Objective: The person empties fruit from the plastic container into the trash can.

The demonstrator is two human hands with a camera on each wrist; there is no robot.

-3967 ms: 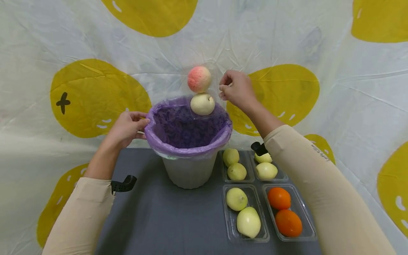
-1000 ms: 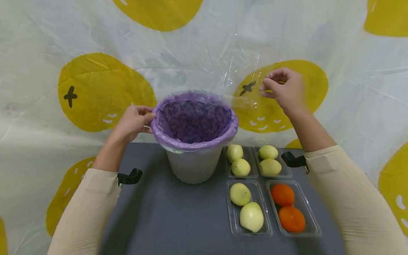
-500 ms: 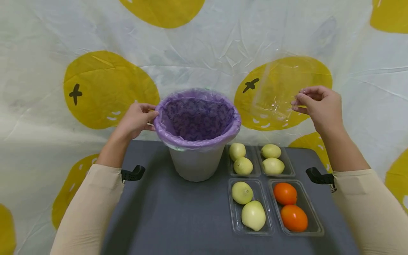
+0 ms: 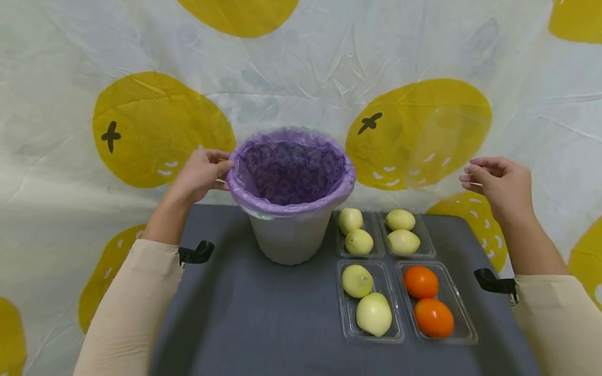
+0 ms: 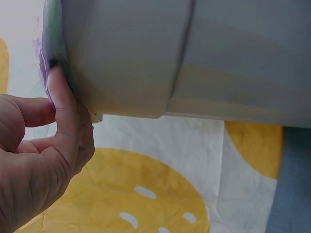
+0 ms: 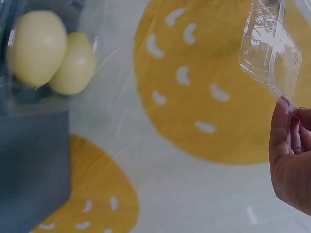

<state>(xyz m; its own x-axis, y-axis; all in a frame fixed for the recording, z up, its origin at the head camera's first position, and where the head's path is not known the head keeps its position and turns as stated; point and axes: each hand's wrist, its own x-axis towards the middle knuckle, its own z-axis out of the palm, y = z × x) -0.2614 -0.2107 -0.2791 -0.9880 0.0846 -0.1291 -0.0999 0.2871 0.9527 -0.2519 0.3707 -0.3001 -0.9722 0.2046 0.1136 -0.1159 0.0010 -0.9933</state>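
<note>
Pinching the clear container [image 6: 272, 46]: your right hand [image 4: 502, 187] has just one edge between thumb and fingertips, fingers bent and almost together; no fruit shows in it.
Container to hand: it reaches out from your fingertips toward the bin side, faint in the head view, held nowhere else.
Slip: so small a hold on slick-looking plastic could let it twist loose, perhaps onto a fruit tray [image 4: 428, 243].
Purple liner [image 4: 291, 210]: it folds over the rim of the bin [image 4: 291, 240], well apart from the container; your left hand [image 4: 199, 175] pinches its left edge, fingers nearly closed.
Tug: pulling hard there could drag the liner off or tip the bin.
Orange fruits [image 4: 433, 317]: they sit in the front right tray; a careless forearm might knock them.
</note>
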